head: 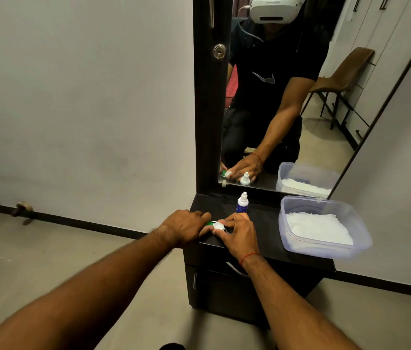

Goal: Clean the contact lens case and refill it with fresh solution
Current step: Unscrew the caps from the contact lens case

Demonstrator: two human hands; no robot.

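Left hand (186, 227): reaches in from the lower left. Its fingers are curled over the green end of the case and grip it.
Right hand (237, 234): reaches in from the lower right, with a red thread (248, 257) round the wrist. Its thumb and fingertips are curled round the white cap and pinch it.
Contact lens case (216, 225): lies flat on the surface near the front left edge, between the two hands and touched by both. The round white cap is in plain view. The green cap is mostly hidden under the left fingers.
Surface (262, 239): the dark top of a small cabinet.
Plastic container (325, 252): clear and lidless, on the right part of the surface, well apart from the case. It holds white tissue (318, 228).
Solution bottle (242, 203): upright, with a white nozzle cap and a blue label. It stands just behind the right hand, apart from the case.
Mirror (325, 137): stands at the back edge and reflects the hands, bottle and container.
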